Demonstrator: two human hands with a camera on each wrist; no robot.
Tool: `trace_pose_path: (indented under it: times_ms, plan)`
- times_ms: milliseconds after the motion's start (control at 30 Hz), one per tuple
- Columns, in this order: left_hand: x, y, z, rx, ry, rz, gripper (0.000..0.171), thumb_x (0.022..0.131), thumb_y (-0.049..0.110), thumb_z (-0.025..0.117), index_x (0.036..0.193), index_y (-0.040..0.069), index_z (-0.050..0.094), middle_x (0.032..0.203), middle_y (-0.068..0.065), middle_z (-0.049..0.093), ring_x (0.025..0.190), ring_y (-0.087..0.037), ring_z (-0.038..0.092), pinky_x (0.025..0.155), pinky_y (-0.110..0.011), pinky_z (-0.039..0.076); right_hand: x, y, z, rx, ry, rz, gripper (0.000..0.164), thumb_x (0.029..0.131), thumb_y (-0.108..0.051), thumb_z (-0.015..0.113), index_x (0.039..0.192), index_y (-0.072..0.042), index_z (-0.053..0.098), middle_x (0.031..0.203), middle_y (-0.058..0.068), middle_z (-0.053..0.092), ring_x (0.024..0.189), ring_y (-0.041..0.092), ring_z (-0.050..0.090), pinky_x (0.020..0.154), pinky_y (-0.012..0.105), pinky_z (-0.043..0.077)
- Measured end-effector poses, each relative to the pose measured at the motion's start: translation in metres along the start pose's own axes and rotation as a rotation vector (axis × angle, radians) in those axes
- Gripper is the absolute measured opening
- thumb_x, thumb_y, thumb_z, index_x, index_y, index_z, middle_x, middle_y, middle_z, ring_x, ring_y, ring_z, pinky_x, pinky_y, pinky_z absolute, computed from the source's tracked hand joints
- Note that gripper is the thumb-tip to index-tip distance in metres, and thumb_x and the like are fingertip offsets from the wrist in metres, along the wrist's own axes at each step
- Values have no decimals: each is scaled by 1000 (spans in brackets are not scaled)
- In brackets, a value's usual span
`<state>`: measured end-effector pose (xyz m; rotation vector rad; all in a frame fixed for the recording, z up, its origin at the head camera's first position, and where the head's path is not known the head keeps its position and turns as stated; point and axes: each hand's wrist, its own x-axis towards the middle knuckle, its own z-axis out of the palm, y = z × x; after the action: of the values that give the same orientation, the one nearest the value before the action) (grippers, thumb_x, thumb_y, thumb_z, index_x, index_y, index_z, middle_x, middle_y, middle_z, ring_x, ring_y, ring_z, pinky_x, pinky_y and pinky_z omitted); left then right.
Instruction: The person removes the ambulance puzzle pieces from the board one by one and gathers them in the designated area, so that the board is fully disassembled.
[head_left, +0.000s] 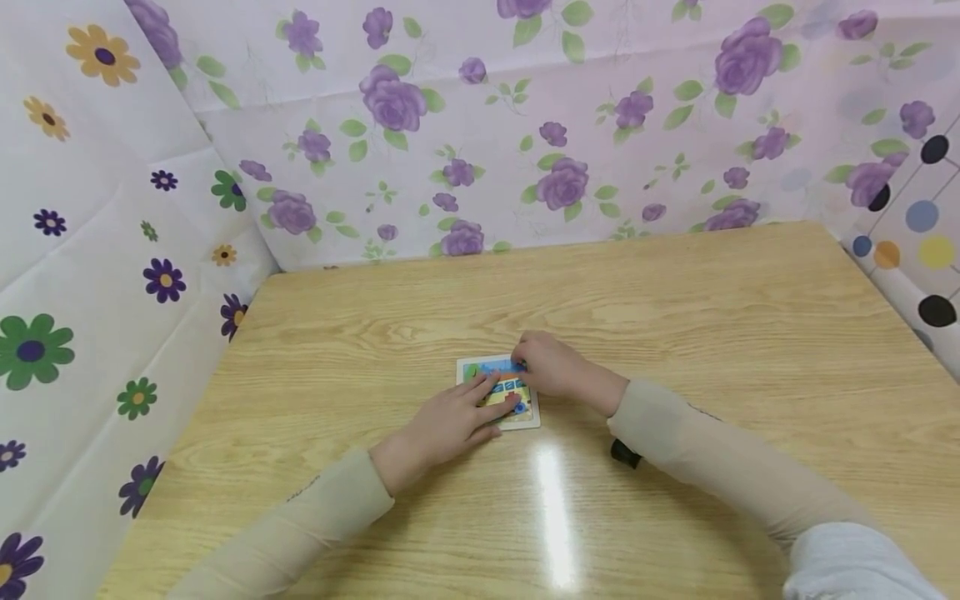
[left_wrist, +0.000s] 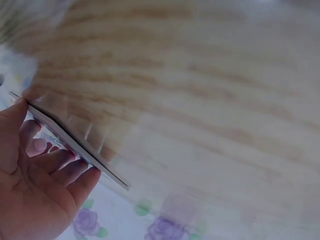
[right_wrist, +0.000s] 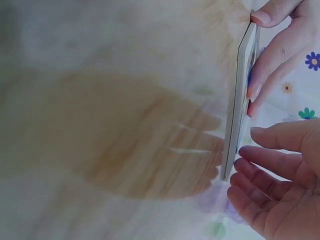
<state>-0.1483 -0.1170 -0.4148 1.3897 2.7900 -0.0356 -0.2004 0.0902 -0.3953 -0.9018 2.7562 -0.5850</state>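
A small square picture board [head_left: 534,420] with a white border lies flat on the wooden table. Its printed picture shows a yellow bus with blue windows, partly covered by fingers. My left hand [head_left: 453,417] rests across its lower left part with fingers spread over the picture; in the left wrist view its thumb is at the board's edge. At the upper right corner is my right hand [head_left: 557,365], fingertips at the picture's surface. In the right wrist view its thumb stands apart from the loosely bent fingers [right_wrist: 260,175], with nothing visible between them.
The wooden table [head_left: 360,333] extends around the board, with a bright light reflection in front. A small black object [head_left: 625,453] shows beneath the right sleeve [head_left: 720,450]. Flower-printed cloth [head_left: 420,167] hangs behind the table and along its left side.
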Motion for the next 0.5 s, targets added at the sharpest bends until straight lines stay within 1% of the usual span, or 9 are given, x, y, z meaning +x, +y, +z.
trace_pose_path:
  times_ms: [233,400,500]
  plan:
    - [4,0,-3,-12,11,18,50,97,39,50,143,20,45,147,-22,38,133,-37,41,102,-44,44,-3,-3,1,-45,7,11,15,87,2,59,98,3,70,92,10,57,81,19,49,74,33,49]
    - [4,1,-5,-53,-2,-6,49,97,38,51,143,21,45,148,-22,37,135,-37,38,103,-45,42,0,-4,1,-59,-18,26,14,86,6,59,95,1,69,88,7,55,77,17,46,72,32,47]
    - [4,2,-6,-81,-11,-19,49,97,38,51,143,21,45,149,-21,36,136,-36,38,102,-47,43,3,-4,1,-49,-39,38,13,87,4,61,96,2,68,89,8,56,78,18,48,73,32,48]
